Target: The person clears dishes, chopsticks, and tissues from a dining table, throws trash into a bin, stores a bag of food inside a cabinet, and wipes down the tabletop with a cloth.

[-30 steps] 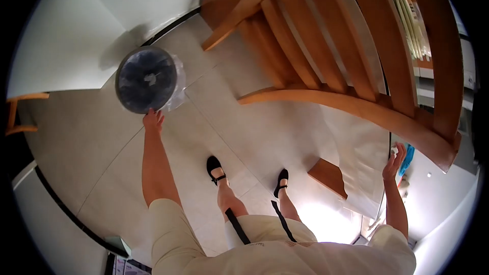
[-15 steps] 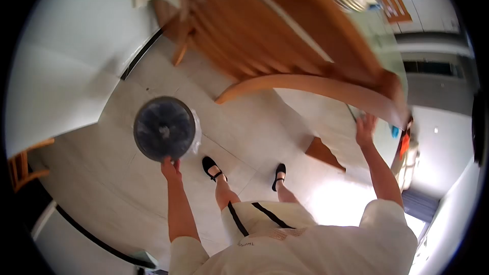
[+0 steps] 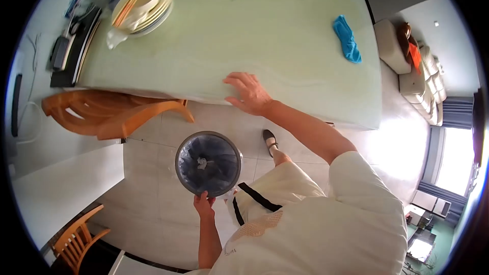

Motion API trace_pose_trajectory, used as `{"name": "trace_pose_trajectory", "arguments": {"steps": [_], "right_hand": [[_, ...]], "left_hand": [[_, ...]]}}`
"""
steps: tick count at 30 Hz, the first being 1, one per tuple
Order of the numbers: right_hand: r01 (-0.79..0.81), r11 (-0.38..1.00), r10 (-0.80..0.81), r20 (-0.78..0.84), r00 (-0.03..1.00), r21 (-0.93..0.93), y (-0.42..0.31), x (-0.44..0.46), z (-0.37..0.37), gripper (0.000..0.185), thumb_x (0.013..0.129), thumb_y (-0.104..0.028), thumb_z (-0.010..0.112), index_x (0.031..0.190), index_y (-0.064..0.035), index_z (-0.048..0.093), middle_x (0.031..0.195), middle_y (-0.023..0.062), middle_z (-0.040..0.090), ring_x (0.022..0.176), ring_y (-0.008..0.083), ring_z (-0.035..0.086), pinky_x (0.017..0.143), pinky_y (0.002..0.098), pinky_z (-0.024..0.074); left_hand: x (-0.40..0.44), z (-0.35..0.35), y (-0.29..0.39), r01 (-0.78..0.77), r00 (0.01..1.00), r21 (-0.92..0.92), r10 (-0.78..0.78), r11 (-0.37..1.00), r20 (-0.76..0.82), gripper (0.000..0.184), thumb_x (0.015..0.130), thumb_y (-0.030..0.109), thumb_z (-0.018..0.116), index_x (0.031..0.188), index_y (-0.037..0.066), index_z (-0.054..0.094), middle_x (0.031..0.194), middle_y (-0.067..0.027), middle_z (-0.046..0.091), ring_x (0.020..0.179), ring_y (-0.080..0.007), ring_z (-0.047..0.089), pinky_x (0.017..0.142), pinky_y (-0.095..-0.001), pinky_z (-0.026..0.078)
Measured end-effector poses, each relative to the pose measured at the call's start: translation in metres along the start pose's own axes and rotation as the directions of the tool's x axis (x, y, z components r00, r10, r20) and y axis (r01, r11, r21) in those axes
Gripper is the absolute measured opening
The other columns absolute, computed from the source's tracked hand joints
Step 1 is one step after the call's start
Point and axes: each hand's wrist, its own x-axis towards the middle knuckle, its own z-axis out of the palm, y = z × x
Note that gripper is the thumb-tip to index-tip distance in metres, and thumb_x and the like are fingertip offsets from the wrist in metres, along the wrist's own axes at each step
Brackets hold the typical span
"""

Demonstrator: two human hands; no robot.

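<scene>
My left hand [image 3: 204,205] grips the near rim of a round trash can [image 3: 208,138], holding it beside the table. A dark plastic bag [image 3: 219,160] lines the can, and a small crumpled white scrap [image 3: 202,163] lies at its bottom. Over the near edge of the pale green table [image 3: 285,71] is my right hand [image 3: 248,92], fingers spread, nothing in it. Whether its palm touches the surface I cannot tell. Farther right on the tabletop lies a crumpled blue cloth [image 3: 348,39].
Stacked plates and bowls [image 3: 147,12] with chopsticks [image 3: 133,2] across them stand at the table's far left. A wooden chair [image 3: 127,114] is at the table's left side, another chair [image 3: 76,239] at lower left. A sofa [image 3: 425,86] stands to the right.
The view has swung to face the tabletop. The near chair now sits farther left. My right hand has come away from beside the chair to over the table edge; my left still holds the can.
</scene>
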Motion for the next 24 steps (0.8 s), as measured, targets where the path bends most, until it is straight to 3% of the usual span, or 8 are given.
{"name": "trace_pose_trajectory", "arguments": {"steps": [1, 3, 7, 9, 10, 12, 19, 24], "right_hand": [[0.11, 0.981, -0.104, -0.045, 0.994, 0.157, -0.001, 0.002, 0.004, 0.048, 0.073, -0.022, 0.071, 0.116, -0.0114, 0.052, 0.119, 0.0099, 0.05, 0.111, 0.0272, 0.047, 0.092, 0.0417, 0.0378], [0.118, 0.992, -0.105, -0.228, 0.968, 0.043, 0.034, 0.001, -0.029, 0.049, 0.072, -0.024, 0.072, 0.116, -0.0134, 0.051, 0.117, 0.008, 0.052, 0.108, 0.0276, 0.05, 0.092, 0.0402, 0.0382], [-0.393, 0.884, 0.204, -0.548, 0.811, -0.254, 0.267, -0.048, -0.161, 0.063, 0.072, -0.037, 0.072, 0.125, -0.0138, 0.046, 0.128, 0.0101, 0.047, 0.121, 0.0298, 0.04, 0.096, 0.047, 0.0331], [-0.728, 0.61, 0.517, -0.54, 0.664, -0.313, 0.305, -0.064, -0.194, 0.068, 0.075, -0.046, 0.067, 0.132, -0.0222, 0.04, 0.135, 0.0099, 0.04, 0.126, 0.0322, 0.033, 0.098, 0.0523, 0.0296], [-0.725, 0.616, 0.519, -0.534, 0.668, -0.308, 0.323, -0.07, -0.204, 0.068, 0.075, -0.046, 0.067, 0.132, -0.0222, 0.04, 0.135, 0.0099, 0.04, 0.126, 0.0322, 0.033, 0.098, 0.0523, 0.0296], [-0.771, 0.607, 0.752, -0.175, 0.636, -0.194, 0.346, -0.083, -0.21, 0.067, 0.077, -0.05, 0.062, 0.134, -0.0293, 0.036, 0.14, 0.009, 0.033, 0.129, 0.0338, 0.027, 0.101, 0.0551, 0.0257], [-0.756, 0.636, 0.691, -0.321, 0.647, -0.155, 0.394, -0.049, -0.183, 0.05, 0.081, -0.034, 0.06, 0.128, -0.0273, 0.045, 0.135, 0.003, 0.043, 0.126, 0.0321, 0.034, 0.1, 0.0485, 0.0307], [-0.276, 0.951, 0.249, -0.182, 0.951, -0.141, 0.353, 0.026, -0.128, 0.042, 0.081, -0.022, 0.061, 0.121, -0.0252, 0.051, 0.127, 0.001, 0.05, 0.117, 0.0285, 0.044, 0.097, 0.0409, 0.0391]], "left_hand": [[0.0, -0.003, 0.005, -0.006, 1.0, 0.027, 0.006, 1.0, 0.006, 0.024, 0.078, 0.008, 0.06, 0.101, 0.007, 0.056, 0.087, -0.0041, 0.061, 0.062, -0.0145, 0.06, 0.051, -0.024, 0.052], [-0.012, 0.004, 0.006, -0.027, 1.0, 0.048, 0.027, 0.998, 0.006, 0.022, 0.078, 0.007, 0.06, 0.1, 0.007, 0.056, 0.086, -0.004, 0.061, 0.06, -0.0143, 0.06, 0.05, -0.0241, 0.052], [-0.087, 0.087, -0.013, -0.079, 0.997, 0.051, 0.08, 0.996, -0.015, 0.021, 0.078, 0.007, 0.061, 0.099, 0.007, 0.056, 0.083, -0.0037, 0.06, 0.058, -0.0153, 0.059, 0.049, -0.0246, 0.052], [-0.096, 0.104, -0.011, -0.077, 0.996, 0.034, 0.078, 0.996, -0.036, 0.022, 0.079, 0.007, 0.061, 0.1, 0.007, 0.056, 0.084, -0.0039, 0.06, 0.058, -0.0161, 0.06, 0.049, -0.0248, 0.052], [-0.103, 0.113, -0.016, -0.052, 0.997, 0.017, 0.053, 0.998, -0.049, 0.023, 0.079, 0.007, 0.06, 0.101, 0.007, 0.056, 0.085, -0.0038, 0.06, 0.059, -0.0171, 0.06, 0.049, -0.0251, 0.052], [-0.115, 0.123, -0.024, -0.045, 0.997, -0.005, 0.045, 0.999, -0.067, 0.024, 0.079, 0.007, 0.06, 0.102, 0.008, 0.055, 0.086, -0.0037, 0.059, 0.06, -0.0181, 0.061, 0.049, -0.0254, 0.052], [-0.139, 0.15, -0.012, 0.009, 0.995, 0.03, -0.007, 1.0, -0.095, 0.025, 0.08, 0.008, 0.06, 0.105, 0.008, 0.055, 0.091, -0.0035, 0.059, 0.064, -0.0193, 0.061, 0.053, -0.0268, 0.053], [-0.145, 0.166, -0.005, -0.017, 0.998, 0.054, 0.02, 0.998, -0.066, 0.021, 0.08, 0.009, 0.061, 0.101, 0.008, 0.054, 0.087, -0.004, 0.058, 0.062, -0.0205, 0.06, 0.054, -0.0279, 0.052]]}}
